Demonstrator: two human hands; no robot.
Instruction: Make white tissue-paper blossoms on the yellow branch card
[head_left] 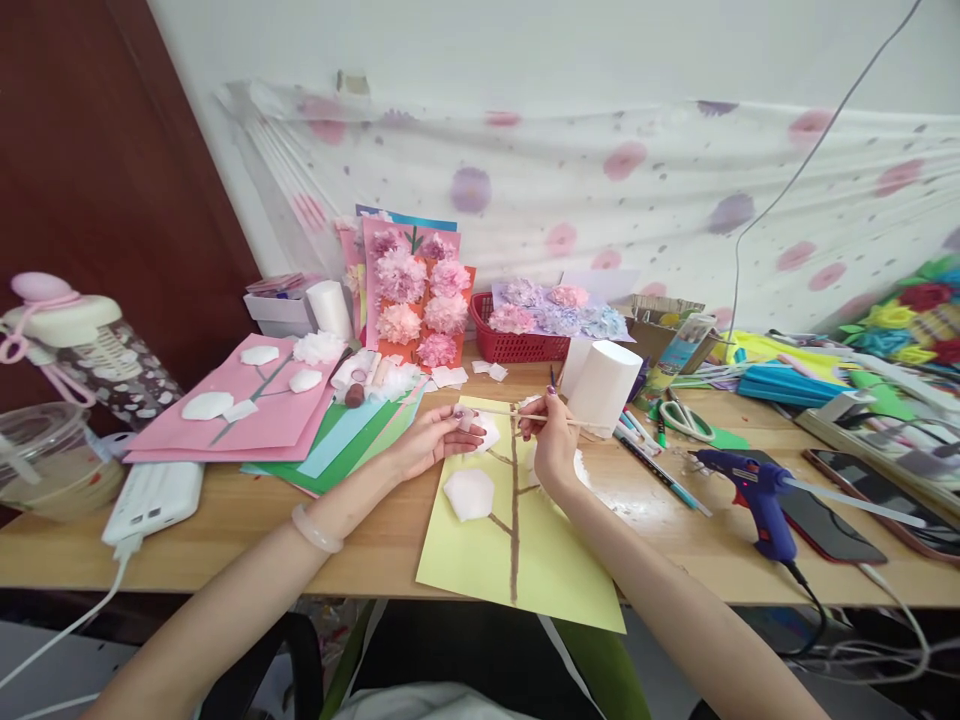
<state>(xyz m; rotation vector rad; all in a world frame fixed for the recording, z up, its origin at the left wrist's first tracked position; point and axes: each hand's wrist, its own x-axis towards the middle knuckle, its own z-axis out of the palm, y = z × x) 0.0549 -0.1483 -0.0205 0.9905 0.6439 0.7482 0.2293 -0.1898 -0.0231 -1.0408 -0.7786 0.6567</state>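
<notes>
A sheet of yellow paper lies before me, with a brown stem and side branches drawn on it. White paper pieces sit at the branch ends, among them a many-sided one at the left. My right hand grips a thin wooden stick that points left over the sheet's upper part. At the stick's tip, my left hand pinches a small piece of white tissue paper. Part of the right-hand paper pieces is hidden behind my right hand.
A white paper roll stands behind my right hand. To the right lie a blue glue gun, phones, scissors and pens. Pink sheets, a power bank and a cup are at the left. Behind stands a red basket.
</notes>
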